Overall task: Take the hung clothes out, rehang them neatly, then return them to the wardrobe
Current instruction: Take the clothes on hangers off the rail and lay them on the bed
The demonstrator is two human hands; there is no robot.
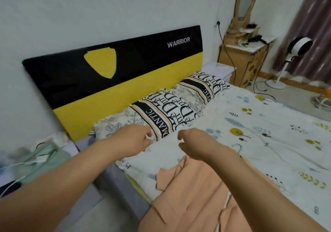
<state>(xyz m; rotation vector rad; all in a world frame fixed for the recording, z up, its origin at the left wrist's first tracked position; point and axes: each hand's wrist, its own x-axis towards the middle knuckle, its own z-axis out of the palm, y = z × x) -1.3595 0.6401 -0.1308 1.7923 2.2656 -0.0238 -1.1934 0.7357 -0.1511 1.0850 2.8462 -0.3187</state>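
A: What are the hands doing?

B: The left hand [135, 140] has its fingertips pinched together on something small and white at the edge of the white leaf-printed bedsheet [250, 124]; I cannot tell whether that is the sheet or a thin part of a hanger. The right hand [194, 144] hovers just beside it, fingers loosely curled, grasping nothing I can see.

A: And the garment?

B: The peach-orange cotton garment [193, 196] lies crumpled on the bed below both hands, towards the person, directly under the right wrist and forearm. Its long axis runs from near the right wrist down towards the bottom edge of the view. The right hand is nearer to it; the left hand is off to the side, over the sheet's corner.

A: Any hanger?

B: A pale green curved hook [239, 147] shows just beyond the right wrist, at the top of the garment. It is probably the hanger hook, though most of it is hidden.

A: So the next move?

B: I judge the garment's top end lies right of the left hand and behind the right hand, so both must draw back. Beyond the hands lie the black-and-white lettered pillows [179, 106] and the black and yellow headboard [114, 70].
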